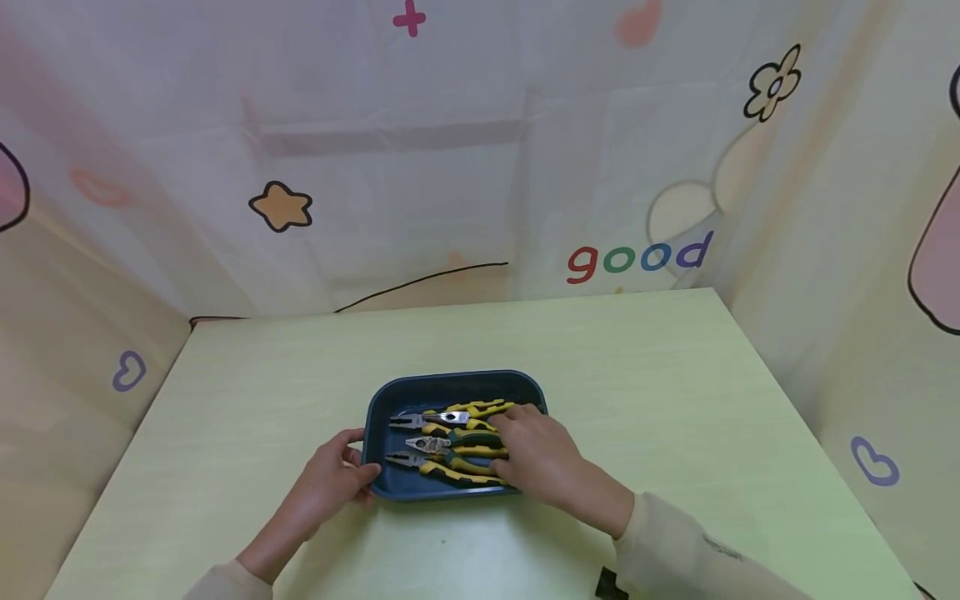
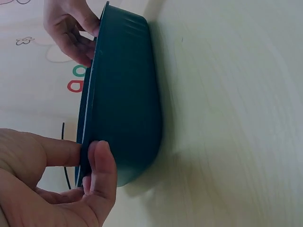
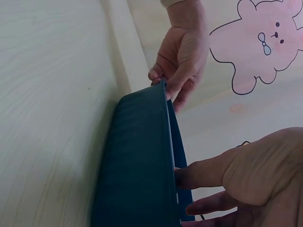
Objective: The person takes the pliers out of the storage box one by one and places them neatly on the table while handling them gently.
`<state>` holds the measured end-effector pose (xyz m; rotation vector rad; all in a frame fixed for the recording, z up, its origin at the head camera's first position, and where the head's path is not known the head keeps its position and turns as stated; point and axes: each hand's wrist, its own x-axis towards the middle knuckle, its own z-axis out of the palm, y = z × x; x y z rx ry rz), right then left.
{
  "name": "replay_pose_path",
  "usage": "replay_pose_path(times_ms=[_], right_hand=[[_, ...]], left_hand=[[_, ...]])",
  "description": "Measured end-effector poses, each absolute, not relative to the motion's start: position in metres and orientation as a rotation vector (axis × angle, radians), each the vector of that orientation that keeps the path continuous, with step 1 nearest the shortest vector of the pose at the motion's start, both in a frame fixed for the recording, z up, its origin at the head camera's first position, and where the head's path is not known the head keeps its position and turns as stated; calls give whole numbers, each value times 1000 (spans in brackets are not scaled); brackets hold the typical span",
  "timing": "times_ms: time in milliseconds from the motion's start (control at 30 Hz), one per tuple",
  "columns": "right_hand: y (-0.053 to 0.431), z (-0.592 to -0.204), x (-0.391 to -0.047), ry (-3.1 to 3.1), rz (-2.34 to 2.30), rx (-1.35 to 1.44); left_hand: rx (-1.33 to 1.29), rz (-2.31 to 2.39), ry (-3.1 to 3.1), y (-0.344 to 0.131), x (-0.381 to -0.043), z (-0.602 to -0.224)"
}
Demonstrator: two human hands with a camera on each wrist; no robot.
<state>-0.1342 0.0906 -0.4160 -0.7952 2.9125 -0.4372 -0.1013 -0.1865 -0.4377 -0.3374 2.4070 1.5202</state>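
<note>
A dark blue plastic tray (image 1: 450, 493) holds several pliers (image 1: 453, 442) with yellow, black and green handles, lying side by side with their metal jaws toward the left. My left hand (image 1: 333, 475) grips the tray's left end at the rim; in the left wrist view, my left hand (image 2: 52, 175) has thumb and fingers on both sides of that rim. My right hand (image 1: 540, 454) reaches over the right end, fingers down among the handles. From the right wrist view, my right hand (image 3: 255, 184) dips its fingertips inside the wall, and I cannot tell whether they hold pliers.
The tray stands on a pale green table (image 1: 630, 358). A printed curtain (image 1: 420, 183) hangs behind the table and along both sides. A small black piece (image 1: 611, 585) shows at the front by the right sleeve (image 1: 690, 546).
</note>
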Motion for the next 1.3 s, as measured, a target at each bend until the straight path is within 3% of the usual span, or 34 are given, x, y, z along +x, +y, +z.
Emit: replay_pose_path(times_ms=[1300], right_hand=[[64,-439,-145,2899,-162,-863]], left_hand=[[-201,972,2569,-188,-139,-418]])
